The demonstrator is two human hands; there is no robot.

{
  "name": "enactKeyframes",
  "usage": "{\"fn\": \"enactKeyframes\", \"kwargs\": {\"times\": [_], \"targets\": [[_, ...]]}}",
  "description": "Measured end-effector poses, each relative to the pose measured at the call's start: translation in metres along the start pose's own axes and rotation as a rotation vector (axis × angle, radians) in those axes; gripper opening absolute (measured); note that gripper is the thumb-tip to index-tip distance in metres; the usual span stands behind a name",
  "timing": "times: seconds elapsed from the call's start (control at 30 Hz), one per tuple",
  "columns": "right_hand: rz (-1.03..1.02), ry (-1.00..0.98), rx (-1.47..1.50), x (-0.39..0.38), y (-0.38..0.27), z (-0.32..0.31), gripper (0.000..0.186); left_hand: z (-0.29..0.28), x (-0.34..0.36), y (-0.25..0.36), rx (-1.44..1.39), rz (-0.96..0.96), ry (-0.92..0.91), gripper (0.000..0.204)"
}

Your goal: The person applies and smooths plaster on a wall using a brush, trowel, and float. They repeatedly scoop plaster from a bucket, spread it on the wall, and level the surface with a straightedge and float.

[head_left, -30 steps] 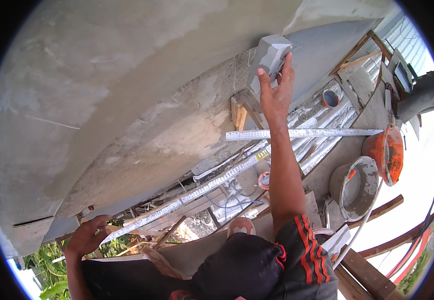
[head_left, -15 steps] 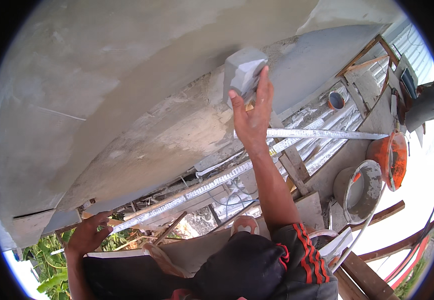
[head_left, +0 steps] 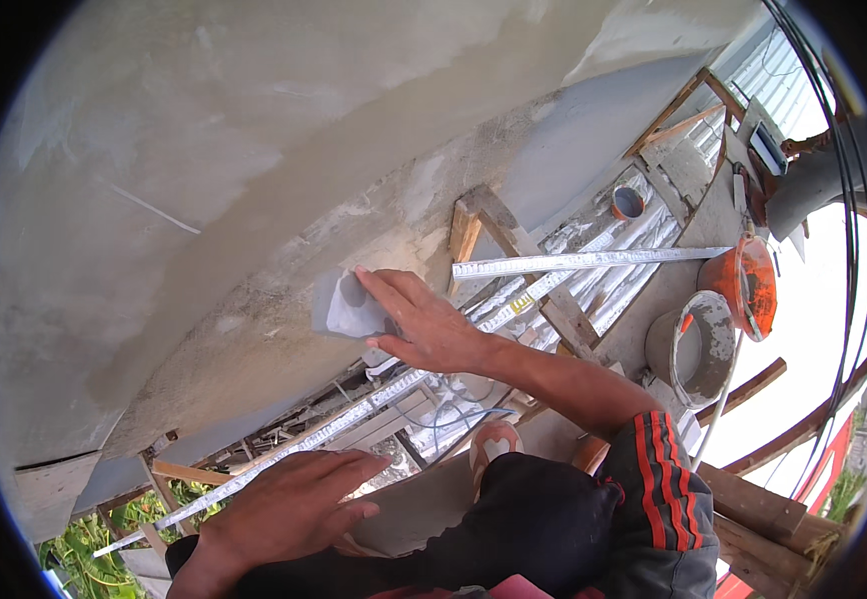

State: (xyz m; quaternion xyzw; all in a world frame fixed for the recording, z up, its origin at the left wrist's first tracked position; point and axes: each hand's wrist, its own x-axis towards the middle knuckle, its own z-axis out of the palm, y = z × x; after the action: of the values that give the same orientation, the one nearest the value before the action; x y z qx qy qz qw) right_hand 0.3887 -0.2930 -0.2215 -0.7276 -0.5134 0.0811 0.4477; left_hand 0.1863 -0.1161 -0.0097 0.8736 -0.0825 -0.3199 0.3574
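My right hand (head_left: 419,324) grips a grey block (head_left: 349,304) with pale, smeared faces, held against or just over the rough, patchy lower band of the plastered wall (head_left: 184,140). My left hand (head_left: 284,499) is low at the left, above my dark-clad leg, fingers extended and apart with nothing visible in them. Beyond both hands two long aluminium straightedges (head_left: 593,262) lie crossed on the scaffold, one running diagonally down to the lower left.
An orange bucket (head_left: 753,285) and a cement-smeared grey bucket (head_left: 698,354) stand at the right on boards. A small pail (head_left: 629,203) sits higher up. Timber pieces (head_left: 563,319), a grey board (head_left: 384,519), black cables (head_left: 846,260) and leafy plants (head_left: 74,559) surround me.
My right hand has moved down and leftward with the grey block, now turned sideways. My left hand has moved right, away from the left end of the long straightedge.
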Motion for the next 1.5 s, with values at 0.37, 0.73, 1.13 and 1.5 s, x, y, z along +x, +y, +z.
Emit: {"fn": "enactKeyframes", "kwargs": {"times": [0.37,0.73,1.13,1.5], "targets": [[0.870,0.892,0.257,-0.025,0.061,-0.197,0.095,0.021,-0.035,-0.076,0.373,0.172,-0.015,0.055],[0.318,1.040,0.167,0.052,0.101,-0.109,0.095,0.027,-0.053,-0.078,0.432,0.072,-0.244,0.057],[0.136,0.865,-0.103,0.080,-0.008,0.069,0.094,0.045,-0.053,-0.075,0.459,0.173,-0.179,0.052],[0.274,1.071,0.184,0.047,0.089,-0.097,0.094,0.046,-0.067,-0.075,0.399,0.124,-0.205,0.060]]}}
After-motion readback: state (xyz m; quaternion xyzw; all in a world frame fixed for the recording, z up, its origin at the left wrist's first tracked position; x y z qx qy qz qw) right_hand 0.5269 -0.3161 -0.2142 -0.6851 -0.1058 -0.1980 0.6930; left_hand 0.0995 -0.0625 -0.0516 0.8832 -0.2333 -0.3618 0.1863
